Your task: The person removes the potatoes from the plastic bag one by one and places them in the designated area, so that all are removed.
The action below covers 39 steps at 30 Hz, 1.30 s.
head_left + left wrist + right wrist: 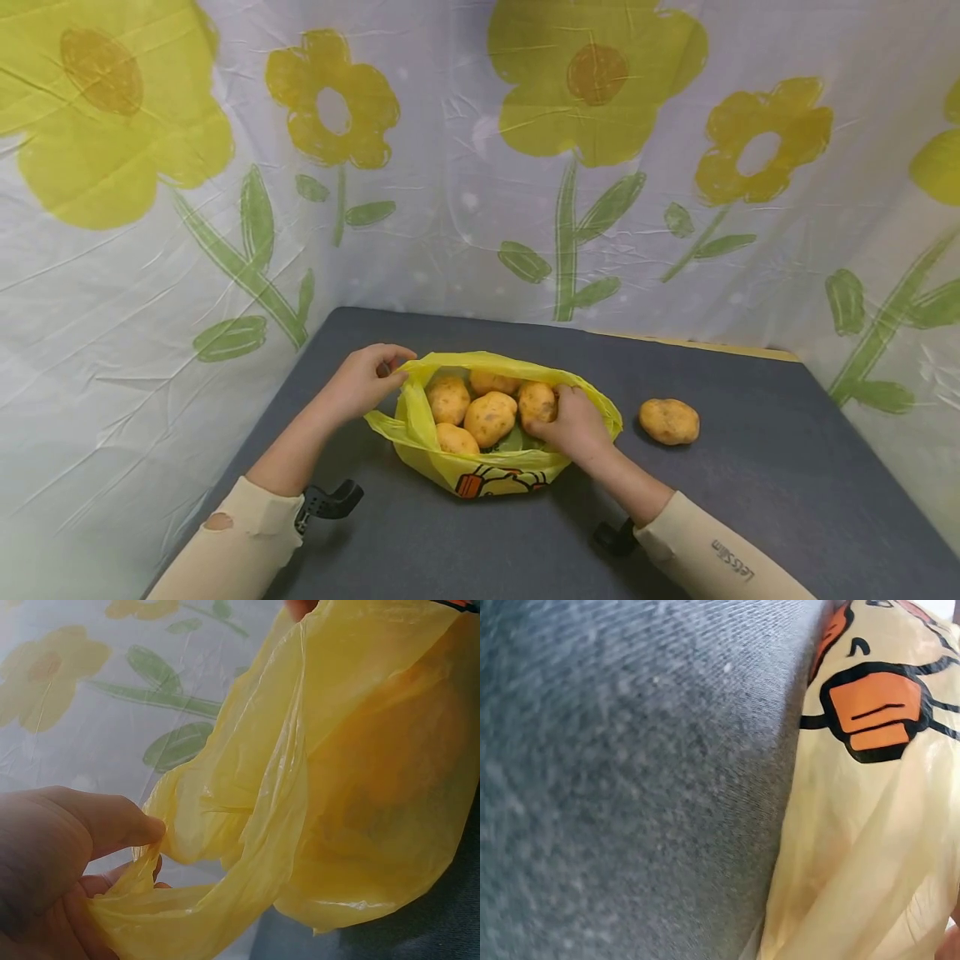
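A yellow plastic bag [480,479] with a printed cartoon figure lies open-mouthed on the dark table, several potatoes [491,419] inside it. At its left rim my left hand [366,385] pinches the bag's handle; the left wrist view shows the thumb [142,829] and fingers around the thin plastic. My right hand [577,425] reaches into the mouth from the right and grips a potato [537,403] beside the others. Something green [512,440] shows beneath the potatoes. The right wrist view holds mostly the bag's printed side [877,712] and the table surface.
One loose potato [669,421] lies on the dark table [735,500] to the right of the bag. A flower-printed curtain [450,250] hangs behind and along the sides of the table. Both wrists wear black straps.
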Available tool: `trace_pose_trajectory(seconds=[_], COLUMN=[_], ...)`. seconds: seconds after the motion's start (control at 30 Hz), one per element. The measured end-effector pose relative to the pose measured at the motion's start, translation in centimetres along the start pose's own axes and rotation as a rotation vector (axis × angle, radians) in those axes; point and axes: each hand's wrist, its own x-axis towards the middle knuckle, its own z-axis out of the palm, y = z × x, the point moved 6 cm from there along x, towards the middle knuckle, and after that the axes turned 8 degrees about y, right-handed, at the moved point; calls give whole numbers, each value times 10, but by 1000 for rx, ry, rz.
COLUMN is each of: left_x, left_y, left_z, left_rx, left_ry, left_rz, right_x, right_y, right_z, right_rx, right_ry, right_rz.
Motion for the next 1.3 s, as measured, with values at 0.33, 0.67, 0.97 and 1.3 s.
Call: trace_pose_trajectory(seconds=[0.33,0.67,0.97,1.3], left_x=[1,2,2,-1], left_y=[1,0,3,3], left_z=[-1,-2,-3,-4], left_rx=[-6,11,7,17], left_ry=[4,1,1,4], left_rz=[6,-2,5,-6], right_x=[-3,-15,-21,-29], right_y=[0,-11,-4,34], right_z=[-23,-57,-99,-137], right_rx=[125,293,375,327], right_ry=[-56,-121,-184,-234], right_rz=[51,-38,-155,-194])
